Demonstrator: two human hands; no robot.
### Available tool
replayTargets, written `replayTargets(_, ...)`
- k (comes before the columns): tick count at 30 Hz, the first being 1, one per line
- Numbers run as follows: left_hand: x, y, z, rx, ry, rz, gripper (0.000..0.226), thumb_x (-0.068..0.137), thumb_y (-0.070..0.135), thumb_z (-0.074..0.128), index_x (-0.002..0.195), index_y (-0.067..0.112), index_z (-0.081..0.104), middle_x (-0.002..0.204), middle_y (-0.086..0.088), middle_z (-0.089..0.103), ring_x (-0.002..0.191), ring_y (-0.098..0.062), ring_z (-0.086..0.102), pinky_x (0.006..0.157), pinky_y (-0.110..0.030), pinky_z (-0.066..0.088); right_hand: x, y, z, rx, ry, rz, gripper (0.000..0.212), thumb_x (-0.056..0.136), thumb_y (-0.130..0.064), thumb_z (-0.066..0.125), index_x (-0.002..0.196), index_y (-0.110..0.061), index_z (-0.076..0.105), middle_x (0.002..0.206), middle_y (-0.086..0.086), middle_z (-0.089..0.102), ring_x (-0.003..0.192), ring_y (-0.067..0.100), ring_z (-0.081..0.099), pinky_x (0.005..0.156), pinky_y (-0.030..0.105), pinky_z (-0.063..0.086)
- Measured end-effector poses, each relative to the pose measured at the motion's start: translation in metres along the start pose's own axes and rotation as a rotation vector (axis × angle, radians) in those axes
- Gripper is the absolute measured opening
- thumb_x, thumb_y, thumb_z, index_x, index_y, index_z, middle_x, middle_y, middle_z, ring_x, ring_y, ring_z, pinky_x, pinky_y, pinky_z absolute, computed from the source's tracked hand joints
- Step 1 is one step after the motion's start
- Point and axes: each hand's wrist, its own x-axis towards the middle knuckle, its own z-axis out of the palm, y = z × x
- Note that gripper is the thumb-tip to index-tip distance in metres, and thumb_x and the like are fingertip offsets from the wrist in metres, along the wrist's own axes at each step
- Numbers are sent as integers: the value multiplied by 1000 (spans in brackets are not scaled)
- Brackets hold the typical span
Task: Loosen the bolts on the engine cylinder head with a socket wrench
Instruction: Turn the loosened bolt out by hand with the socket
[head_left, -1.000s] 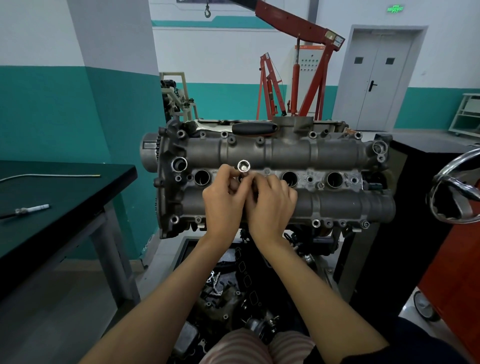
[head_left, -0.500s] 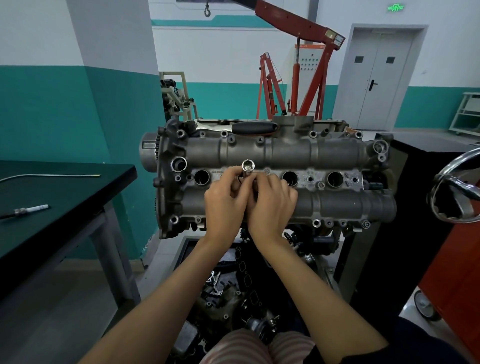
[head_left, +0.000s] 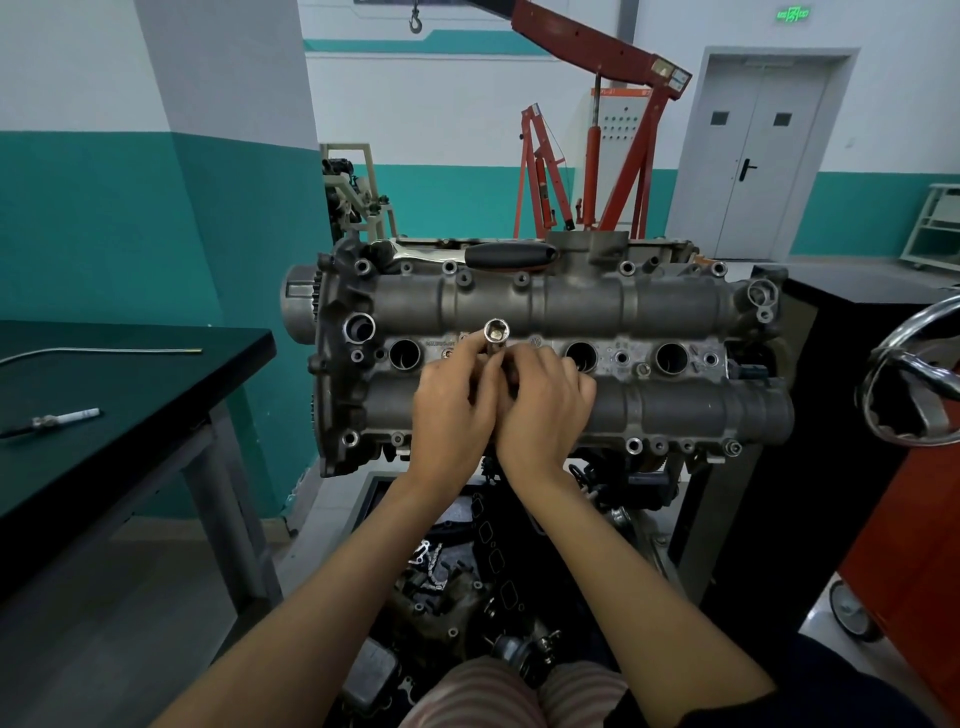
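Observation:
The grey engine cylinder head (head_left: 649, 306) stands on a stand straight ahead, with several bolts along its edges and a row of round plug holes down the middle. A long chrome socket (head_left: 496, 335) sticks up out of the second hole. My left hand (head_left: 457, 410) and my right hand (head_left: 545, 410) meet around the socket, and the fingers of both pinch its shaft just below the open top. A ratchet wrench with a black handle (head_left: 511, 255) lies on the far edge of the head, apart from both hands.
A black workbench (head_left: 130, 395) on my left carries a spark plug (head_left: 67, 417) and a thin metal rod (head_left: 104, 352). A chrome handwheel (head_left: 919, 374) juts in at the right, beside a black cabinet (head_left: 841, 332). A red engine crane (head_left: 613, 135) stands behind. Loose parts lie below the engine.
The socket has risen a little out of the hole between my fingers. Both hands stay close together around it.

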Motion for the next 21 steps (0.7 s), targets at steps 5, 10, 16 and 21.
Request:
replayTargets(5, 3, 1, 1, -61, 50, -51, 13, 90, 12, 58, 101, 13, 65, 53, 18, 49, 49, 2, 44, 51, -6, 32, 0, -1, 1, -9, 14, 0, 11, 84, -24, 62, 85, -13, 66, 77, 2, 63, 75, 24, 55, 74, 30, 25)
replayTargets(10, 4, 0, 1, -66, 58, -53, 15, 89, 13, 60, 102, 13, 67, 56, 19, 51, 48, 2, 43, 51, -6, 32, 1, -1, 2, 0, 10, 21, 16, 83, -30, 62, 88, -15, 66, 78, 0, 65, 77, 23, 56, 75, 29, 25)
replayTargets(16, 4, 0, 1, -54, 65, -35, 16, 88, 13, 60, 102, 12, 67, 61, 24, 53, 50, 5, 46, 53, -4, 33, 1, 0, 3, -6, 2, 17, 18, 83, -33, 63, 89, -16, 66, 80, -1, 64, 78, 22, 55, 76, 30, 26)
replayTargets(21, 4, 0, 3, -73, 80, -60, 12, 87, 12, 62, 98, 13, 67, 56, 19, 52, 49, 4, 45, 52, -5, 34, 2, 0, 3, -14, -20, 36, 19, 83, -35, 61, 89, -17, 65, 81, -2, 65, 80, 21, 55, 77, 29, 26)
